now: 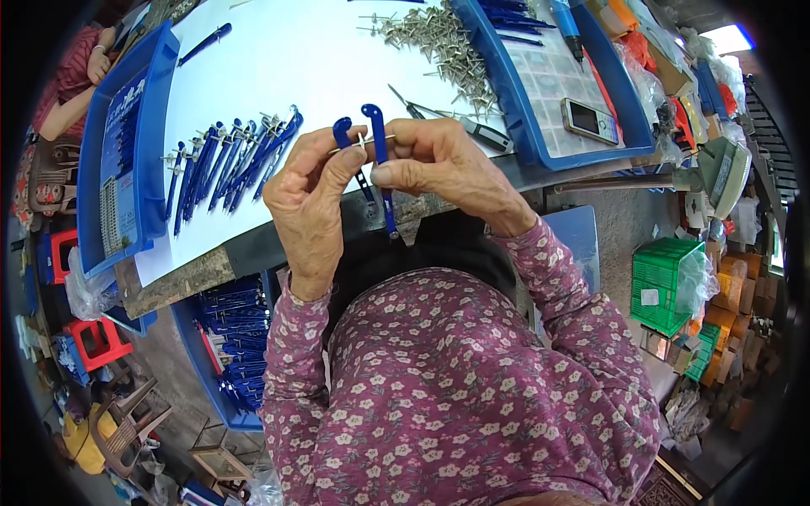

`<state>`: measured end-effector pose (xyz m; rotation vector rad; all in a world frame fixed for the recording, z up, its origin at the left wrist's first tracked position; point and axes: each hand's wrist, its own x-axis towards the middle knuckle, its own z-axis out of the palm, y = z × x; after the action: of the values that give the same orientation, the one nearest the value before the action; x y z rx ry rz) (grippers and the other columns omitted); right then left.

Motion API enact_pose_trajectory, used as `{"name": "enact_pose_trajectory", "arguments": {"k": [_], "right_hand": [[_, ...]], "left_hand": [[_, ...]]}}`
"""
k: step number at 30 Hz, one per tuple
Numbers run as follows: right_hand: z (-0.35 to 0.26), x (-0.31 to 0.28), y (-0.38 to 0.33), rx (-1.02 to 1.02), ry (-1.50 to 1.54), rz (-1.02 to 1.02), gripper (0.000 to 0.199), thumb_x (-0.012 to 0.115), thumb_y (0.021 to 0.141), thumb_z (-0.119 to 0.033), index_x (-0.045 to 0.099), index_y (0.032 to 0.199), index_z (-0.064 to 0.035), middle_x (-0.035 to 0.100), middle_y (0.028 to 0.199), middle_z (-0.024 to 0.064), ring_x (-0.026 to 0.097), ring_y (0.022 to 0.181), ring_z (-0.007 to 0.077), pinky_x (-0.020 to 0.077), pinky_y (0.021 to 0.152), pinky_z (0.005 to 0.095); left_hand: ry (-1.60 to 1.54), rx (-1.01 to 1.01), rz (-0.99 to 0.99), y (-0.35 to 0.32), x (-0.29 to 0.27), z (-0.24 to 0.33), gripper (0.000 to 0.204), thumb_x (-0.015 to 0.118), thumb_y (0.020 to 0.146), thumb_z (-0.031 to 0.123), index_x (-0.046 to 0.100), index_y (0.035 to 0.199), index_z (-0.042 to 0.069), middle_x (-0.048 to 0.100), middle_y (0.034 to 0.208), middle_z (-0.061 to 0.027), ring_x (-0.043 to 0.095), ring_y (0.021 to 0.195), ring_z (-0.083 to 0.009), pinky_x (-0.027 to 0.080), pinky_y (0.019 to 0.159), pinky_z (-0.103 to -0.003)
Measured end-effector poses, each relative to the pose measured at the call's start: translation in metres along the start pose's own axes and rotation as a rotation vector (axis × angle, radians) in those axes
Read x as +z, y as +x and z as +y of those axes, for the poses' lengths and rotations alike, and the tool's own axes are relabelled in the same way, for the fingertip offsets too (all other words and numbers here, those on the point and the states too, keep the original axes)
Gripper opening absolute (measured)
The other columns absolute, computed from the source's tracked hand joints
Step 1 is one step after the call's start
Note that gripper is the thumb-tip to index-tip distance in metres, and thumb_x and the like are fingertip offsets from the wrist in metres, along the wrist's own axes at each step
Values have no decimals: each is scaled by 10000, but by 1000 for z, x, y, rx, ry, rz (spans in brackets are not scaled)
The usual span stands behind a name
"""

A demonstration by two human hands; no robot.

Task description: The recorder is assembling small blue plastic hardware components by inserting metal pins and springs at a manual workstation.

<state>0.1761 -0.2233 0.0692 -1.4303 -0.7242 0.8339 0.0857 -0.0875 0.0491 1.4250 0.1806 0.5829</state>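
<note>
Head | hands (308, 190) (451, 164): blue parts (377, 131) | right tray (523, 121): phone (591, 121) | bin (192, 346): blue pieces (242, 333)

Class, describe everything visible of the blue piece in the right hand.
The blue piece is long, narrow and glossy, perhaps plastic or painted metal, with a hooked top. Pinched by the right hand, whose thumb crosses its middle, it stands nearly upright in the picture beside a second blue piece. A silvery pin appears to touch it.

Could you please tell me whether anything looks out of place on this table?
The silver keypad phone in the right-hand blue plastic tray seems out of place among work parts. One slim blue strip lies apart from similar strips on the white tabletop.
</note>
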Motion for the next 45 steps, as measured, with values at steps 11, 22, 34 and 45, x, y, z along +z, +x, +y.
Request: {"name": "enact_pose_trajectory", "arguments": {"k": [11, 22, 34, 45], "right_hand": [[9, 7, -9, -45, 183, 170, 382, 628, 838, -148, 473, 1145, 19, 507, 677, -38, 412, 564, 8, 301, 495, 153], [10, 5, -11, -147, 24, 261, 392, 612, 841, -117, 462, 1179, 15, 505, 682, -30, 423, 585, 14, 321, 506, 157], [5, 5, -23, -250, 475, 185, 471, 558, 851, -140, 404, 1250, 57, 598, 785, 66, 430, 586, 36, 325, 522, 161], [-35, 1, -26, -390, -76, 487, 223, 578, 860, -120, 595, 1014, 40, 597, 661, 55, 456, 486, 28, 330, 415, 151]], "left_hand": [[-24, -108, -48, 9, 1, -4, 203, 624, 820, 78, 642, 996, -22, 641, 878, -73, 584, 786, -110, 466, 729, -222], [-173, -180, -68, 13, 7, -4, 254, 637, 810, 74, 616, 1036, -40, 646, 850, -94, 601, 778, -116, 481, 724, -225], [129, 25, 54, 12, 16, 8, 214, 679, 786, 76, 653, 969, -32, 659, 857, -58, 586, 743, -77, 462, 657, -195], [275, 196, -103, 17, 24, 16, 198, 664, 766, 43, 642, 936, -57, 652, 800, -95, 589, 684, -114, 455, 607, -224]]}}
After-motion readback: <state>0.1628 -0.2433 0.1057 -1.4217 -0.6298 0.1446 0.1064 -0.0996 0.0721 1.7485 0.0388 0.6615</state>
